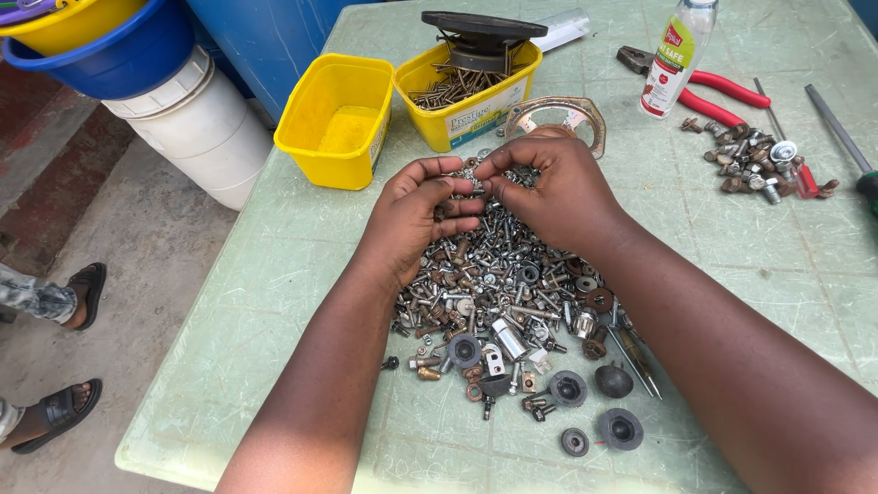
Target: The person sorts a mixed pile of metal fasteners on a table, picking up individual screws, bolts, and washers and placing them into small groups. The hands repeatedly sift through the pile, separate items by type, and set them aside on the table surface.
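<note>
A big pile of mixed screws, bolts, nuts and washers (498,293) lies on the pale green table (274,274). Both my hands rest on the pile's far end, fingertips meeting. My left hand (416,215) is cupped with small metal pieces at its fingers. My right hand (553,187) pinches small hardware against the left one. What exactly sits between the fingers is hidden. Black rubber caps (620,427) lie at the pile's near edge.
Two yellow tubs stand behind the pile: an empty one (337,119) and one with nails (466,91) topped by a dark round part. A metal ring (560,117), clear bottle (677,55), red-handled pliers (713,91), a small hardware heap (754,160) and screwdriver (841,137) lie right. Buckets (183,110) and someone's sandalled feet (55,402) are left.
</note>
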